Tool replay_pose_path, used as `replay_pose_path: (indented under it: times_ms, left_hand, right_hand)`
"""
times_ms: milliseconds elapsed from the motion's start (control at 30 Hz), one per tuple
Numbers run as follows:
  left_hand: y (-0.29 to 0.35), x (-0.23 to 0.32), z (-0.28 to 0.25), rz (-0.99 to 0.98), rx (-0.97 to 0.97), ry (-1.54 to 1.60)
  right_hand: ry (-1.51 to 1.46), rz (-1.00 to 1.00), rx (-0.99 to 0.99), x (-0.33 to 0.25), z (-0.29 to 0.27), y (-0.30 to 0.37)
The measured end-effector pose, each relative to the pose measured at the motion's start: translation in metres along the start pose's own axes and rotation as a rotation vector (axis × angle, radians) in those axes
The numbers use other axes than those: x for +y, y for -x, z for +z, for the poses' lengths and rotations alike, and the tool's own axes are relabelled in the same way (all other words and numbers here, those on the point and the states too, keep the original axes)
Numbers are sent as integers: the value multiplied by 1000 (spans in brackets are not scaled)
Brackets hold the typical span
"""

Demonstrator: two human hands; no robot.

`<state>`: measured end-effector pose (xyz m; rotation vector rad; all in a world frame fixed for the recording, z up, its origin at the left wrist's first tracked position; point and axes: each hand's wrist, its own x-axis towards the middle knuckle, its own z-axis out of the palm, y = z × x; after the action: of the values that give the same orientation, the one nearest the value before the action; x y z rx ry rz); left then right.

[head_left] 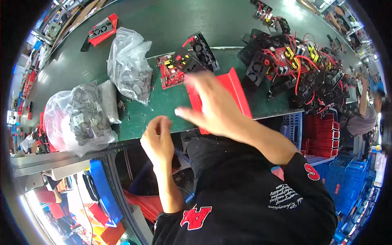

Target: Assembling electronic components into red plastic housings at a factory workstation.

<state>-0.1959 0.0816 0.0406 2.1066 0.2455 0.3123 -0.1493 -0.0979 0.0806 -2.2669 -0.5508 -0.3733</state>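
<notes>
My right hand (pixel 212 102) hovers over a red sheet-metal casing (pixel 234 87) near the bench edge. Its thumb is spread from the fingers, whose tips are blurred, and I see nothing held. Left of the casing, my left hand (pixel 158 141) is closed, thumb and fingertips brought together. Whatever lies between those tips is too small or hidden to make out. Just beyond the casing lies a red circuit board (pixel 169 73) with yellow parts. A black perforated panel (pixel 187 60) overlaps it, and a black fan plate (pixel 205 51) leans beside it.
Two clear plastic bags of small grey pieces, one farther (pixel 130 61) and one nearer (pixel 87 116), occupy the left. A tangled heap of wired boards and black panels (pixel 302 61) fills the right. Red crates (pixel 320 134) stand below the bench, and another person (pixel 361 118) is at far right.
</notes>
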Motion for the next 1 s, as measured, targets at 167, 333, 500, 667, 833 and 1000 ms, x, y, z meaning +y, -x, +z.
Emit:
replay_pose_path:
  times_ms: [167, 333, 500, 667, 833, 1000]
  left_hand:
    - [-52, -60, 6, 59, 130, -499]
    - [-83, -26, 45, 187, 82, -176]
    - [-115, -15, 99, 163, 79, -391]
    - [-150, -25, 96, -218, -157, -1]
    - [-137, 27, 63, -210, -449, 693]
    - [-82, 89, 10, -8, -425, 612]
  right_hand:
    - [526, 215, -36, 52, 20, -69]
    - [173, 464, -120, 90, 13, -90]
    - [-374, 573, -288, 111, 3, -114]
    - [-752, 651, -191, 115, 10, -115]
    - [-682, 259, -76, 102, -31, -92]
    - [-872, 84, 190, 45, -64, -21]
